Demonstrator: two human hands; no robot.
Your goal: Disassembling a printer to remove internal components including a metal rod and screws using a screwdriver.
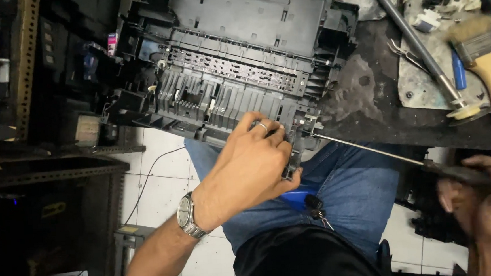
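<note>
Nearest to me is my own lap: blue denim jeans [351, 188] and the hem of a black shirt, with a small bunch of keys [317, 207] hanging against the thigh. Just beyond it my left hand [253, 166] is closed on the near right corner of a stripped printer chassis [235, 59], thumb under the edge and fingers curled over the top; a ring sits on one finger and a steel-banded wristwatch [188, 215] on the wrist. That chassis is matt black moulded plastic, ribbed with many thin fins along its near face and a row of small square slots above them. Its long axis runs left to right, tipped a little so the right end lies nearer me, and it rests partly on the dark stained workbench [362, 91] and partly out over my knees.

My right hand [482, 197] is wrapped shut around the dark handle of a long screwdriver [371, 150]. Its thin bright metal shaft points up and left, the tip meeting the chassis just beside my left fingers.

Farther right on the bench lie a grey metal rod [416, 42] running diagonally, a paintbrush [488, 60] with a wooden handle dipped red at the end, and blue-handled pliers [457, 68]. White floor tiles [157, 183] show to the left of my legs.
</note>
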